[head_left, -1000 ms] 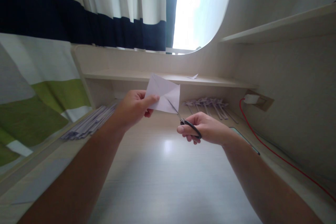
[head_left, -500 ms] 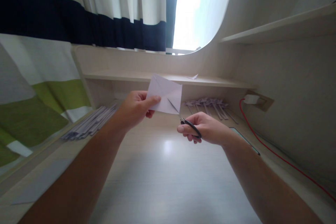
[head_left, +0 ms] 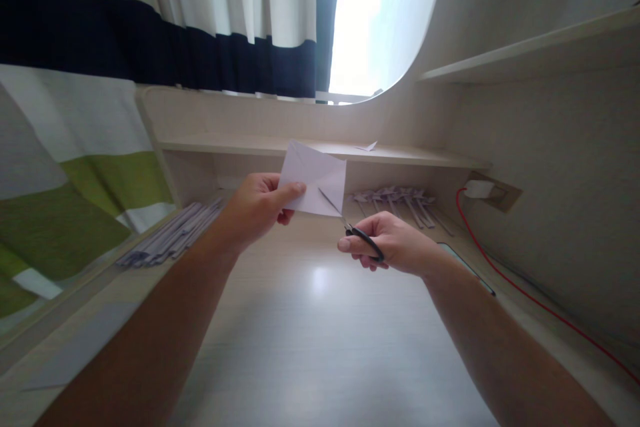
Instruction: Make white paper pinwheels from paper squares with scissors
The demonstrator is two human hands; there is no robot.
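Observation:
A square sheet of white paper (head_left: 323,170) is held up over the desk, with diagonal creases on it. My left hand (head_left: 267,203) pinches its left side, thumb on the near face and fingers behind. In my right hand (head_left: 385,240) is a pair of scissors (head_left: 369,245) with dark handles, my thumb and fingers closed about them. The blades lie along the diagonal at the paper's lower right corner, one blade showing over the near face, its tip near the middle. Whether the other blade is behind the paper is hidden.
Rolled paper sticks (head_left: 173,237) lie in a pile at the left. Several paper pinwheels on sticks (head_left: 395,197) rest under the shelf (head_left: 230,143), which bears a folded paper piece (head_left: 367,147). A phone (head_left: 467,269), a red cable (head_left: 525,300) and a white charger (head_left: 479,189) are at the right.
Almost nothing differs. The scissors and my right hand have shifted very slightly, and the paper has stayed nearly in place.

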